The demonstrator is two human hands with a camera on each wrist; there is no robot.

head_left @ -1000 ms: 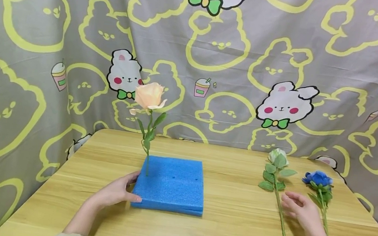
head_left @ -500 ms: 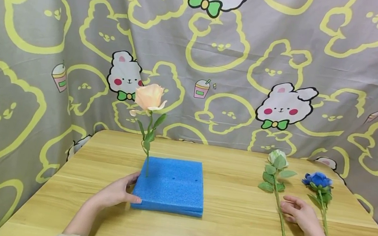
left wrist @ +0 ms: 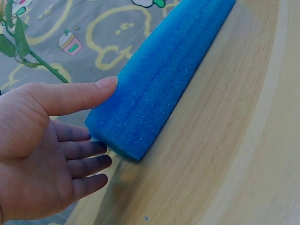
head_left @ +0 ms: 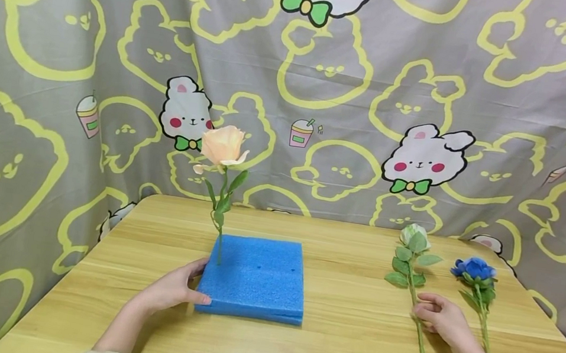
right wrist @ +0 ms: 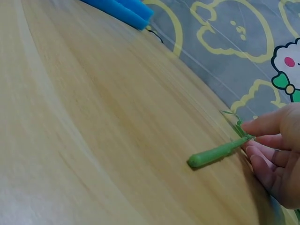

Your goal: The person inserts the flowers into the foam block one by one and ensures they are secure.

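A blue foam block (head_left: 255,280) lies left of centre, with a peach rose (head_left: 224,146) standing upright in its back left part. My left hand (head_left: 174,288) rests at the block's left front corner, thumb on the front edge and fingers along the side. In the left wrist view its fingers are fairly straight beside the foam (left wrist: 154,79). On the right lies a white rose (head_left: 416,237) with a long green stem. My right hand (head_left: 443,321) pinches that stem near its middle; the right wrist view shows the cut stem end (right wrist: 211,156) pointing away from the fingers.
A blue flower (head_left: 476,270) lies right of the white rose, its stem partly behind my right hand. Small holes (head_left: 293,270) mark the foam's top. A patterned grey curtain (head_left: 333,165) hangs behind the wooden table (head_left: 347,340).
My right hand has moved slightly left onto the white rose's stem, and its fingertips have closed on it. The left hand has stayed at the foam block.
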